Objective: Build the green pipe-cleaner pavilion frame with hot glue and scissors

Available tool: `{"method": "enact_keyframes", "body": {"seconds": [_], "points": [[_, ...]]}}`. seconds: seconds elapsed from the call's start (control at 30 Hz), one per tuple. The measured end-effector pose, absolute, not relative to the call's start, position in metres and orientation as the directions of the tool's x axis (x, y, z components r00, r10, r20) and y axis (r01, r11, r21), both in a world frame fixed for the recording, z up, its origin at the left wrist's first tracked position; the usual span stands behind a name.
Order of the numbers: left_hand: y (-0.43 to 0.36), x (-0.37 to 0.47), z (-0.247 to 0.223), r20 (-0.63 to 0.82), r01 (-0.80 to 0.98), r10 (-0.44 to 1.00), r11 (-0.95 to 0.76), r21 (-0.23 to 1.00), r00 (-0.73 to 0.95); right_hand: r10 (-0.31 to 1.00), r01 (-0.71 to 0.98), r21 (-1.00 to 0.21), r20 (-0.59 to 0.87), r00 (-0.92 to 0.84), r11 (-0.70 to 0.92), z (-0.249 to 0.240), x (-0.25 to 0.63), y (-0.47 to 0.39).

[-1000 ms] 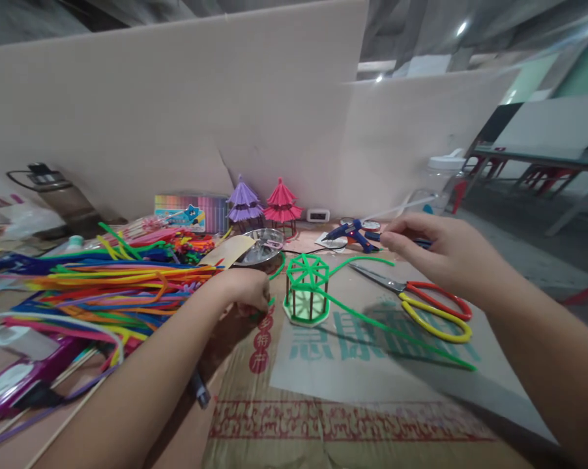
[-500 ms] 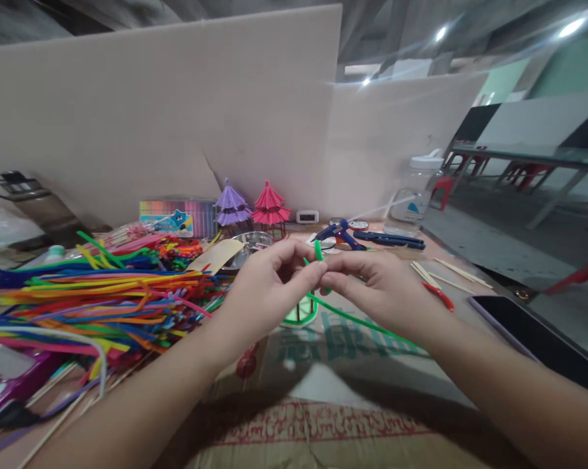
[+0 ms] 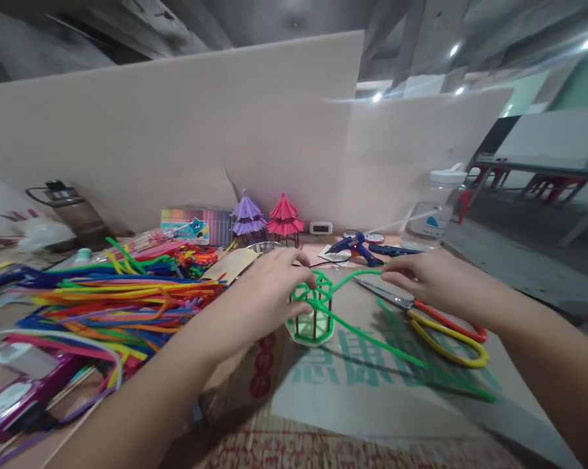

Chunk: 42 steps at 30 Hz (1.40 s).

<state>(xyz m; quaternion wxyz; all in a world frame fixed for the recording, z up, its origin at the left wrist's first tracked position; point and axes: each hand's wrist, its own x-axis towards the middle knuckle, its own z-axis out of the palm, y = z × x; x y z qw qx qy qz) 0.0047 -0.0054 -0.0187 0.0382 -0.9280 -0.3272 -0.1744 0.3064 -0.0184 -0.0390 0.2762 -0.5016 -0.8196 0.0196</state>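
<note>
My left hand (image 3: pixel 279 286) is closed at the top left of a small green cage-like frame (image 3: pixel 313 326), its fingertips on the green pipe cleaners there. The frame stands upright on the cardboard, with dark posts and a green rim. My right hand (image 3: pixel 411 270) pinches the end of a green pipe cleaner (image 3: pixel 355 275) that runs to the frame's top. Another long green pipe cleaner (image 3: pixel 386 346) stretches from the top down to the right. Scissors with red and yellow handles (image 3: pixel 445 332) lie below my right hand.
Colourful pipe cleaners (image 3: pixel 113 299) are heaped at the left. Purple (image 3: pixel 248 218) and pink (image 3: pixel 284 218) pagoda-like models stand behind the frame, with a blue glue gun (image 3: pixel 355 247), a clock (image 3: pixel 321 227) and a clear jug (image 3: pixel 428 215) to their right.
My hands have moved apart, the right one going right with a strand end. The green frame shows more fully, and the scissors have come into view.
</note>
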Motion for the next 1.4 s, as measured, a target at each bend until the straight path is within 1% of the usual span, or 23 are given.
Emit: {"method": "enact_keyframes", "body": {"seconds": [0.03, 0.07, 0.1, 0.23, 0.3, 0.43, 0.57, 0.63, 0.73, 0.8, 0.87, 1.0, 1.1, 1.23, 1.33, 1.4], "points": [[-0.008, 0.006, -0.020, 0.343, 0.628, 0.598, -0.777, 0.029, 0.724, 0.874, 0.836, -0.306, 0.332, -0.355, 0.456, -0.037, 0.297, -0.022], [-0.011, 0.008, -0.021, 0.331, 0.634, 0.604, -0.773, 0.022, 0.725, 0.896, 0.845, -0.318, 0.269, -0.355, 0.430, -0.035, 0.286, -0.026], [-0.013, 0.009, -0.022, 0.321, 0.640, 0.611, -0.768, 0.020, 0.723, 0.899, 0.834, -0.344, 0.237, -0.367, 0.431, -0.033, 0.276, -0.030], [-0.016, 0.010, -0.022, 0.299, 0.648, 0.626, -0.761, 0.033, 0.720, 0.877, 0.731, -0.487, 0.228, -0.422, 0.478, -0.039, 0.244, -0.041], [-0.015, 0.010, -0.024, 0.305, 0.638, 0.617, -0.769, 0.038, 0.725, 0.867, 0.700, -0.516, 0.231, -0.441, 0.493, -0.047, 0.237, -0.043], [-0.011, 0.012, -0.029, 0.335, 0.614, 0.591, -0.788, 0.045, 0.734, 0.864, 0.694, -0.523, 0.209, -0.459, 0.495, -0.058, 0.234, -0.043], [-0.010, 0.014, -0.029, 0.317, 0.603, 0.586, -0.796, 0.053, 0.746, 0.861, 0.720, -0.482, 0.182, -0.475, 0.500, -0.059, 0.234, -0.041], [-0.009, 0.015, -0.029, 0.316, 0.590, 0.579, -0.804, 0.069, 0.752, 0.850, 0.725, -0.448, 0.215, -0.481, 0.524, -0.060, 0.234, -0.039], [-0.003, 0.015, -0.030, 0.333, 0.553, 0.549, -0.828, 0.091, 0.767, 0.802, 0.700, -0.393, 0.318, -0.505, 0.597, -0.063, 0.235, -0.034], [0.003, 0.015, -0.032, 0.330, 0.527, 0.527, -0.844, 0.097, 0.783, 0.786, 0.693, -0.375, 0.359, -0.503, 0.615, -0.066, 0.237, -0.030], [0.010, 0.014, -0.034, 0.328, 0.509, 0.509, -0.856, 0.095, 0.796, 0.809, 0.705, -0.401, 0.350, -0.472, 0.585, -0.068, 0.239, -0.027], [0.019, 0.010, -0.034, 0.341, 0.494, 0.486, -0.866, 0.070, 0.804, 0.852, 0.691, -0.498, 0.297, -0.432, 0.524, -0.071, 0.244, -0.021], [0.019, 0.008, -0.032, 0.342, 0.479, 0.472, -0.875, 0.069, 0.812, 0.850, 0.673, -0.520, 0.334, -0.407, 0.526, -0.071, 0.244, -0.020], [0.017, 0.008, -0.029, 0.340, 0.469, 0.461, -0.881, 0.065, 0.819, 0.808, 0.622, -0.517, 0.416, -0.418, 0.588, -0.075, 0.240, -0.019], [0.018, 0.008, -0.030, 0.332, 0.473, 0.462, -0.879, 0.053, 0.822, 0.752, 0.591, -0.474, 0.495, -0.435, 0.653, -0.079, 0.238, -0.015], [0.019, 0.008, -0.032, 0.332, 0.473, 0.461, -0.880, 0.050, 0.823, 0.728, 0.586, -0.444, 0.519, -0.448, 0.678, -0.082, 0.238, -0.013]]}}
